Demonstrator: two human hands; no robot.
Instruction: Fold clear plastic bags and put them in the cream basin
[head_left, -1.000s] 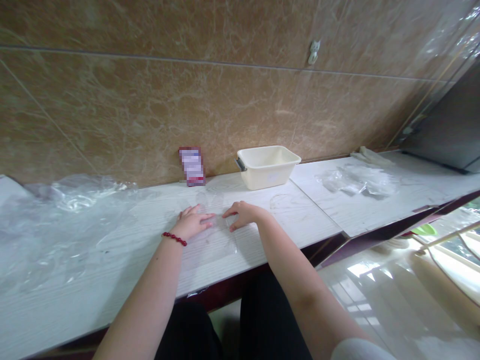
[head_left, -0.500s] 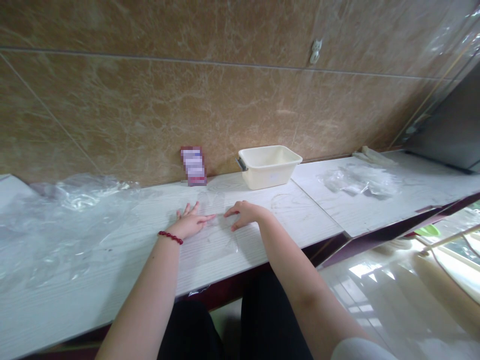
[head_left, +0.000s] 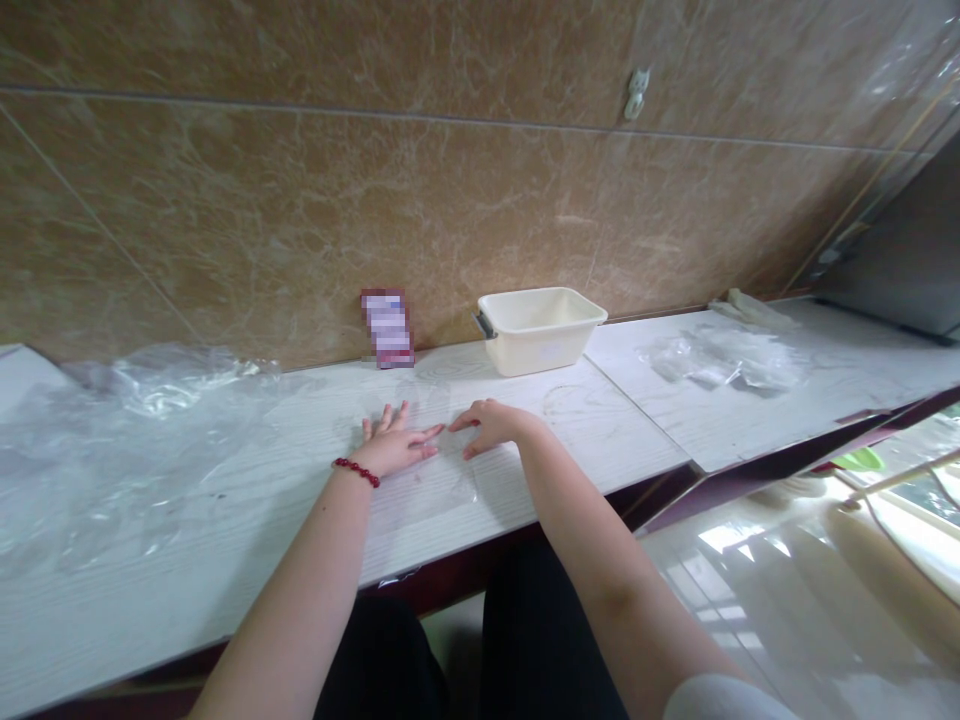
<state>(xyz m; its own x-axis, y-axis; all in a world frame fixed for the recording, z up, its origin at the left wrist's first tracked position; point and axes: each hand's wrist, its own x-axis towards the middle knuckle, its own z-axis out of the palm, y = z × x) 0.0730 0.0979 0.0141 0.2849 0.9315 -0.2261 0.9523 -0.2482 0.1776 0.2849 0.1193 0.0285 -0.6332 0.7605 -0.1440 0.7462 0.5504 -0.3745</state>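
Left hand (head_left: pixel 394 450) low over the white counter (head_left: pixel 600 420), palm down, fingers spread, forefinger stretched to the right; not closed around anything. Red bead bracelet (head_left: pixel 357 472) at that wrist. Right hand (head_left: pixel 491 425) just across from it, fingers loosely bent, thumb standing apart from the forefinger, so unclosed too. Forefinger tips of the two nearly meet; a narrow gap between them.

Thing being worked: a thin clear plastic film (head_left: pixel 442 490), lying flat on the counter under and between the hands, running toward the near edge. Its outline is faint; cannot tell whether it is a single sheet or a bag, nor whether a fingertip has caught any of it.

Step in hand, by my reading: smoothing or positioning the film with the fingertips, left palm steadying it. Next move would seem to call for light, flat pressure from the left and a fine pinch by the right thumb and forefinger at an edge. Film this thin probably clings to the surface and could wrinkle or slide if pushed hard.

Round about: loose clear plastic sheeting (head_left: pixel 142 450) heaped to the left; cream tub (head_left: pixel 517 350) beyond the right hand, near the wall; blurred card (head_left: pixel 388 328) upright against the wall, far side; more clear plastic pieces (head_left: pixel 750 365) on the right.
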